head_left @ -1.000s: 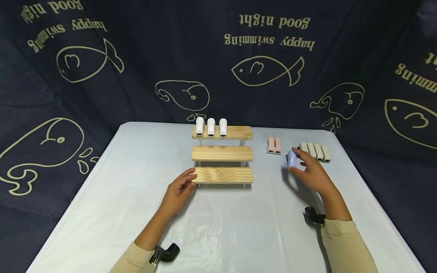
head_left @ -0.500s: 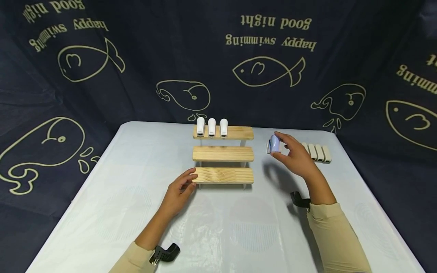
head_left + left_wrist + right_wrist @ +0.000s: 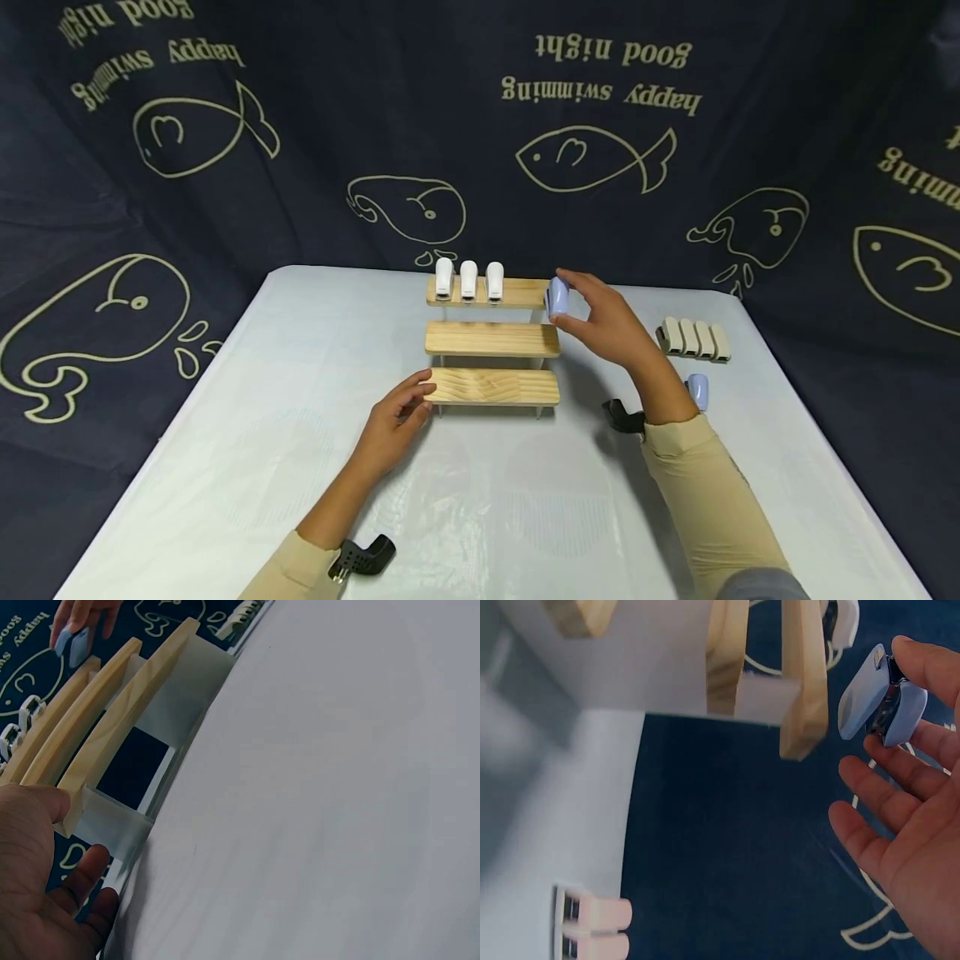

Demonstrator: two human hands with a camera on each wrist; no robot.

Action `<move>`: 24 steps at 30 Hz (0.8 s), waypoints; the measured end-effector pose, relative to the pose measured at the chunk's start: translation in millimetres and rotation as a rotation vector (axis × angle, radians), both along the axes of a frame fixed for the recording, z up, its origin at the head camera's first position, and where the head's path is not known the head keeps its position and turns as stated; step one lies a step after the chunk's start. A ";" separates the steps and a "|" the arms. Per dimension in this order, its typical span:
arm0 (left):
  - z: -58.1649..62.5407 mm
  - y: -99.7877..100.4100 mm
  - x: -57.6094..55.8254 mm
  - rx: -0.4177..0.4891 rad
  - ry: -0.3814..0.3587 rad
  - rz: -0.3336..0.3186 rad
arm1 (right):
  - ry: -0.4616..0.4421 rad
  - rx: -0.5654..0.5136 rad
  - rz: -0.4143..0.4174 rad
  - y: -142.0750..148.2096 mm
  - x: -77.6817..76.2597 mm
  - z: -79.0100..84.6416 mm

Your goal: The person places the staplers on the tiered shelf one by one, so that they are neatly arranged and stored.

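Note:
My right hand (image 3: pixel 607 321) pinches a light blue mini stapler (image 3: pixel 557 297) between thumb and fingers, at the right end of the top shelf. In the right wrist view this stapler (image 3: pixel 864 694) is off the wood, its dark metal inside showing. My left hand (image 3: pixel 393 423) rests against the left end of the bottom wooden shelf (image 3: pixel 495 387) of a three-tier rack; in the left wrist view its lower fingers (image 3: pixel 84 874) hang loose. Three white mini staplers (image 3: pixel 468 281) stand in a row on the left of the top shelf (image 3: pixel 525 292).
Several cream staplers (image 3: pixel 696 338) line up at the table's right. A second light blue stapler (image 3: pixel 697 390) lies beside my right forearm. Pink staplers (image 3: pixel 604 915) show in the right wrist view. The middle shelf (image 3: pixel 491 338) is bare wood. Dark printed cloth (image 3: pixel 315 225) hangs behind the table.
My right hand has carried the blue stapler leftward and up, from near the cream staplers to the top shelf's right end. The second blue stapler has come into view. My left hand has stayed put.

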State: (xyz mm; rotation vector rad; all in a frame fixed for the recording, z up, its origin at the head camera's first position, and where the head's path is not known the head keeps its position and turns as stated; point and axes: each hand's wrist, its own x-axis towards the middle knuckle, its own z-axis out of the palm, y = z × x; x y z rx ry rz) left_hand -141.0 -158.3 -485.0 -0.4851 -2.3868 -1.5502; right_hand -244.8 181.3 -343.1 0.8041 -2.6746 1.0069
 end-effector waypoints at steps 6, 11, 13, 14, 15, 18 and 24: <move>-0.9 0.0 -1.2 -0.005 -0.007 0.003 | -0.026 -0.011 0.020 -18.0 -8.3 1.8; -0.3 0.4 -0.9 0.010 -0.004 -0.006 | -0.062 -0.036 0.037 -28.8 -15.4 3.7; -0.3 0.4 -0.7 0.019 -0.002 -0.012 | -0.093 -0.063 0.051 -32.6 -18.1 3.8; 4.4 2.0 1.7 0.022 -0.008 -0.011 | -0.110 -0.080 0.058 -34.4 -19.8 3.3; 4.4 2.1 1.9 0.025 -0.012 -0.012 | -0.122 -0.092 0.065 -35.9 -21.4 2.8; 4.2 2.3 2.1 0.022 -0.026 -0.009 | -0.145 -0.114 0.086 -40.4 -26.5 0.7; 1.0 0.2 0.8 0.017 -0.013 -0.005 | -0.147 -0.129 0.105 -48.4 -33.7 -3.4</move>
